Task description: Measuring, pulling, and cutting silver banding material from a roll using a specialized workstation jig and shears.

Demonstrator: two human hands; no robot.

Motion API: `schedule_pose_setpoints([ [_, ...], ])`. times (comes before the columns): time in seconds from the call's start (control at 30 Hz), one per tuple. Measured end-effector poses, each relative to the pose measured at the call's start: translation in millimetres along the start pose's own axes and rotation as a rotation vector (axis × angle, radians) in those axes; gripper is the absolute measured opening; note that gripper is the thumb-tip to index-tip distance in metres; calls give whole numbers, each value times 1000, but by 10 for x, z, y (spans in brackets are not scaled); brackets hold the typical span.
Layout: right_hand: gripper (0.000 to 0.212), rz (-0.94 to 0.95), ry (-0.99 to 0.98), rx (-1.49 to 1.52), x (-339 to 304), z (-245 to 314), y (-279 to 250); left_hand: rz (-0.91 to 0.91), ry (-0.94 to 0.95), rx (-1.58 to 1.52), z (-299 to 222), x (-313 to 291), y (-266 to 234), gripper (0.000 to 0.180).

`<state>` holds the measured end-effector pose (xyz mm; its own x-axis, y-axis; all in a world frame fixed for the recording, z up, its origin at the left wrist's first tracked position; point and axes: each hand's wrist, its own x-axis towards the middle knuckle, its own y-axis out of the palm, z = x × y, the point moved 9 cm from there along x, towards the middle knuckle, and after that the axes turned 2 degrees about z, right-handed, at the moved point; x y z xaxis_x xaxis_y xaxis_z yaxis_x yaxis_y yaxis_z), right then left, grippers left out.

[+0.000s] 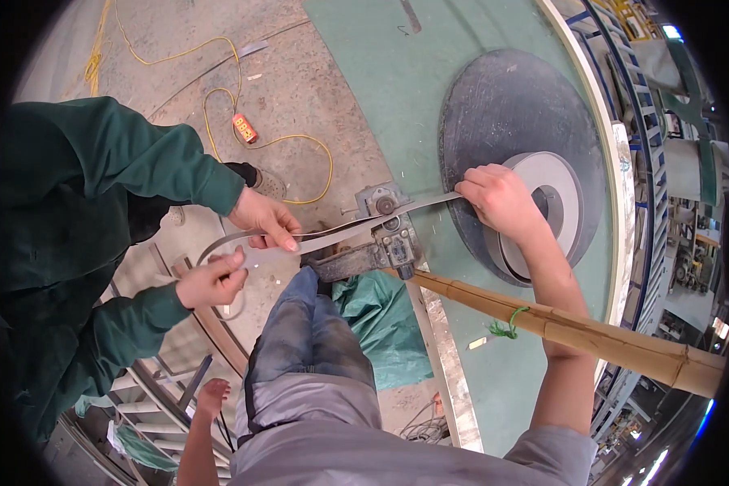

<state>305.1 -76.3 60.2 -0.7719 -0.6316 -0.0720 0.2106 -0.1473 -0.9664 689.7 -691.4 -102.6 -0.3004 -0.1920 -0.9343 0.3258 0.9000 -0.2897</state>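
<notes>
My right hand [498,198] is closed on the end part of a flat grey strip [429,201], over a dark round disc [494,105]. The strip runs left past a small metal roller device [395,231] to a co-worker in a green sweatshirt. One hand of the co-worker [267,220] pinches the strip, and the other [211,279] holds it further left, where it loops. A coil of grey strip [547,170] lies on the disc beside my right wrist. My left hand [213,395] hangs low at my side, away from the strip, fingers loosely apart, holding nothing visible.
A bamboo pole [567,328] crosses beneath my right forearm. The green table [364,49] has a pale raised edge. An orange socket block [245,128] with a yellow cable lies on the floor. Green sheeting [385,324] hangs beside my legs; a blue ladder-like frame [648,146] stands right.
</notes>
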Motion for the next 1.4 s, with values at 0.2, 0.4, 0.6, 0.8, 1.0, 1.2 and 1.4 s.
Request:
schedule_pose_setpoints([
  [0.2,17,95,29,-38,-4,-53,47,13,-59,28,-73,114,-99,24],
  [0.4,75,-429,758,-196,-748,22,-340,4,22,-87,-177,121,50,20],
  [0.6,81,-266,805,-422,-922,334,170,49,143,317,-407,251,333,25],
  [0.8,63,-208,670,-444,-962,262,267,68,368,185,-834,382,363,24],
  [1.0,59,-149,662,-432,-1794,-115,260,-17,276,-32,-297,264,54,15],
  [1.2,64,-178,639,-408,-1985,-207,159,66,69,68,355,425,57,26],
  [1.4,80,-502,1018,-139,-2140,-555,-9,26,149,-12,29,347,158,24],
])
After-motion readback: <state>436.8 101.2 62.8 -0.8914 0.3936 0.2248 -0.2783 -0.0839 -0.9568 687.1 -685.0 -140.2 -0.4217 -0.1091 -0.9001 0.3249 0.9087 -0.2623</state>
